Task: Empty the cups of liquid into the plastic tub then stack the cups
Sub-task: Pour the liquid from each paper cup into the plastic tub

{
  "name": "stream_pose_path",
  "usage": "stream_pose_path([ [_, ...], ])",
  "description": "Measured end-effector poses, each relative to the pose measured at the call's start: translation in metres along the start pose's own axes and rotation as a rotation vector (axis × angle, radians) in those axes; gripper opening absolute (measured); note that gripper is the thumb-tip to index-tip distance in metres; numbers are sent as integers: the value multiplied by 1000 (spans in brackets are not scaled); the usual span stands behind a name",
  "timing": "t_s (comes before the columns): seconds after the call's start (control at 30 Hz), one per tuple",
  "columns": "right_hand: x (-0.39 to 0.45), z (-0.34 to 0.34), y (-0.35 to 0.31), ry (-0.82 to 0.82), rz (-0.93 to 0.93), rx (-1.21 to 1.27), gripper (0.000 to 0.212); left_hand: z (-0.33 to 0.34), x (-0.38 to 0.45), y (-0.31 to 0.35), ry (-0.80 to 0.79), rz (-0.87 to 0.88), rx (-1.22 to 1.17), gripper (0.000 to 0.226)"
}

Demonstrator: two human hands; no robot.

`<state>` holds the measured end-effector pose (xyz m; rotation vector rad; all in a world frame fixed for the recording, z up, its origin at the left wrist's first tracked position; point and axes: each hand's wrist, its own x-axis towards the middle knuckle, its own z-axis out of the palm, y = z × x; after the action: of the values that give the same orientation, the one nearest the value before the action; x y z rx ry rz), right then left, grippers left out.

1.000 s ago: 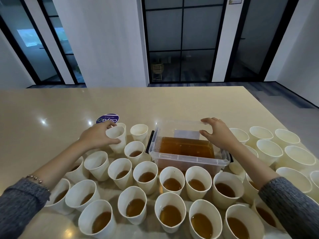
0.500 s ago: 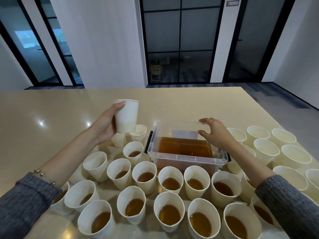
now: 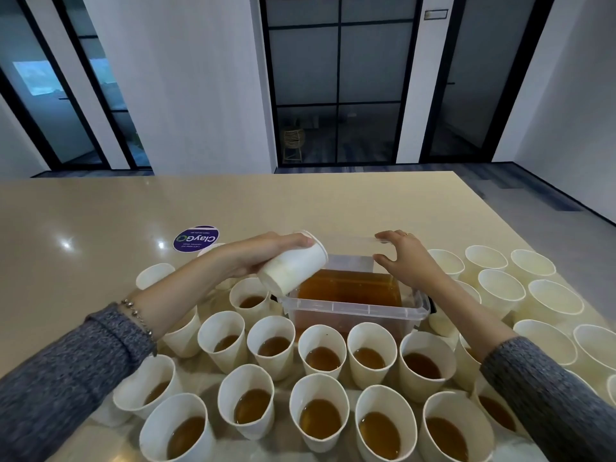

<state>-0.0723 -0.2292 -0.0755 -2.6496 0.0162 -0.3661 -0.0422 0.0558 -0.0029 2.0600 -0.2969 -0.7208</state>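
My left hand [image 3: 258,253] grips a white paper cup [image 3: 293,265] and holds it tipped on its side, mouth to the right, over the left end of the clear plastic tub [image 3: 358,308]. Brown liquid [image 3: 350,286] fills much of the tub. At the tub's far right edge rests my right hand [image 3: 405,258], fingers curled over the rim. Several white cups with brown liquid [image 3: 320,353] stand in rows in front of the tub. To the right of it stand several empty cups [image 3: 500,290].
A round purple sticker [image 3: 196,238] lies on the beige table [image 3: 100,215] behind my left arm. One empty cup [image 3: 154,275] stands at the far left of the group. The table's far edge and right corner [image 3: 453,175] meet a grey floor.
My left hand lifted a cup from the left group, carried it right and tipped it over the tub. My right hand stayed on the tub's far rim.
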Motion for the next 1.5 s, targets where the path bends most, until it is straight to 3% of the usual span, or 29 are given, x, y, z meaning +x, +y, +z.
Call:
stream_pose_path([
  [0.23, -1, 0, 0, 3, -1, 5, 47, 0, 8, 11, -52, -103, 135, 77],
  [0.43, 0, 0, 0, 0, 4, 9, 47, -3, 14, 19, -104, -202, 180, 58],
  [0.57, -1, 0, 0, 1, 5, 6, 47, -10, 23, 19, -118, -280, 146, 81],
  [0.73, -1, -2, 1, -10, -6, 6, 46, -16, 25, 15, -139, -290, 75, 86],
  [0.8, -1, -3, 1, -9, -6, 8, 46, -13, 20, 16, -120, -195, 68, 77],
  [0.97, -1, -2, 0, -4, -5, 10, 46, -14, -3, 11, 77, 145, 51, 68],
  [1.13, 0, -3, 1, -4, -11, 15, 46, -47, -27, -8, 395, 324, 58, 62],
  [1.3, 0, -2, 0, -2, -8, 15, 46, -82, -43, -47, 632, 246, 342, 61],
  [1.5, 0, -1, 1, -2, -6, 12, 46, -85, -45, -94, 568, 150, 524, 57],
])
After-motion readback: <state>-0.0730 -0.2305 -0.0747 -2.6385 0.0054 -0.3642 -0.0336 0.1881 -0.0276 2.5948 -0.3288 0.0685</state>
